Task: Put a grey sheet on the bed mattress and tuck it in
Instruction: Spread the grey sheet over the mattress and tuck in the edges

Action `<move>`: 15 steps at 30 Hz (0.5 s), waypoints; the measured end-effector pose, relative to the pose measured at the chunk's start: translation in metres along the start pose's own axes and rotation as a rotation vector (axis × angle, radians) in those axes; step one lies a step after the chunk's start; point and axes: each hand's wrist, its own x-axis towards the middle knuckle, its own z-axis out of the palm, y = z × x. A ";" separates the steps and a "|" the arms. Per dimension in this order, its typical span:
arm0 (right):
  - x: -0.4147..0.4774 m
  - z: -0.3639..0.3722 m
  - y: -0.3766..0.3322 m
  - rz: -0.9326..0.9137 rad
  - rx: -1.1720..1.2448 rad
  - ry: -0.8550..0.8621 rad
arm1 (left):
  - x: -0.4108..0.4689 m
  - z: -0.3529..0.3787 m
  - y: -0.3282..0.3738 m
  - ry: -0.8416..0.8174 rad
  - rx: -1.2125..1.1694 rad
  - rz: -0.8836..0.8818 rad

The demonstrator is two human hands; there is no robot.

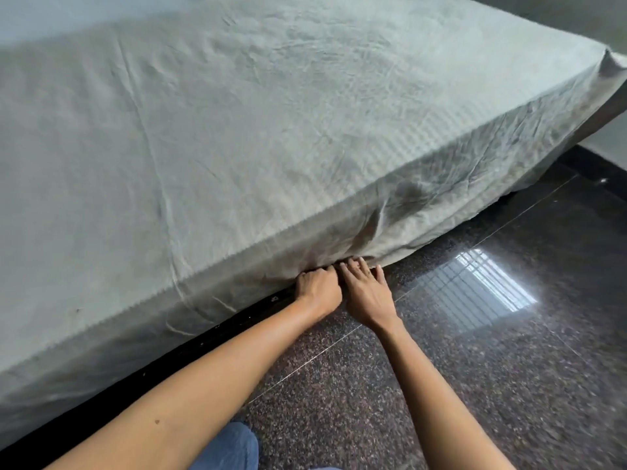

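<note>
Status: the sheet (271, 130) is spread over the whole top of the mattress, which lies hidden beneath it. The tuck along my side is part done.

Left stretch: the hem is drawn in above the black frame (152, 368), with the side face fairly taut. I judge this portion finished.

Centre: both hands work at the hem, just beside each other. My left hand (317, 286) has its fingers curled into the cloth at the lower edge, gripping a fold; the fingertips are out of sight. My right hand (368, 290) is flat, fingers straight and slightly spread, their tips pressing the hem toward the gap. It holds nothing.

Right stretch: the sheet hangs loose, its edge draping to the floor (441, 368). The far right corner is bunched and untucked. The far side and the ends cannot be assessed.

Remaining, in my judgement: the right stretch, that corner, and any unseen edges.

Count: one sheet, one bed, two hands, one knee (234, 446).
</note>
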 end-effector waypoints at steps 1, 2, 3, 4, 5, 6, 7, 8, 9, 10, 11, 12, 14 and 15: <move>-0.005 -0.007 -0.003 0.006 -0.001 -0.021 | -0.005 -0.007 -0.001 -0.025 0.005 0.001; -0.012 -0.014 -0.005 0.013 0.016 -0.026 | -0.011 -0.013 -0.001 -0.042 0.011 0.000; -0.019 -0.022 -0.007 0.020 0.037 -0.030 | -0.018 -0.018 -0.002 -0.048 0.005 0.000; -0.026 -0.030 -0.008 0.027 0.046 -0.029 | -0.024 -0.023 -0.001 -0.036 -0.009 0.006; -0.033 -0.038 -0.007 0.029 0.042 -0.026 | -0.030 -0.027 0.001 -0.014 -0.029 0.019; -0.039 -0.046 -0.005 0.028 0.034 -0.020 | -0.035 -0.031 0.004 0.018 -0.050 0.039; -0.045 -0.054 -0.002 0.031 0.030 -0.012 | -0.040 -0.035 0.008 0.052 -0.067 0.063; -0.050 -0.061 0.002 0.039 0.027 -0.003 | -0.044 -0.038 0.011 0.087 -0.079 0.088; -0.054 -0.067 0.006 0.049 0.026 0.000 | -0.048 -0.039 0.014 0.122 -0.086 0.114; -0.057 -0.073 0.011 0.055 0.025 -0.003 | -0.051 -0.040 0.017 0.160 -0.092 0.146; -0.059 -0.079 0.016 0.058 0.025 -0.011 | -0.053 -0.042 0.019 0.199 -0.093 0.184; -0.061 -0.085 0.021 0.061 0.021 -0.019 | -0.055 -0.043 0.022 0.238 -0.088 0.228; -0.063 -0.099 0.029 0.056 -0.002 -0.025 | -0.058 -0.048 0.026 0.352 -0.068 0.324; -0.063 -0.107 0.032 0.052 -0.018 -0.019 | -0.058 -0.052 0.028 0.415 -0.057 0.365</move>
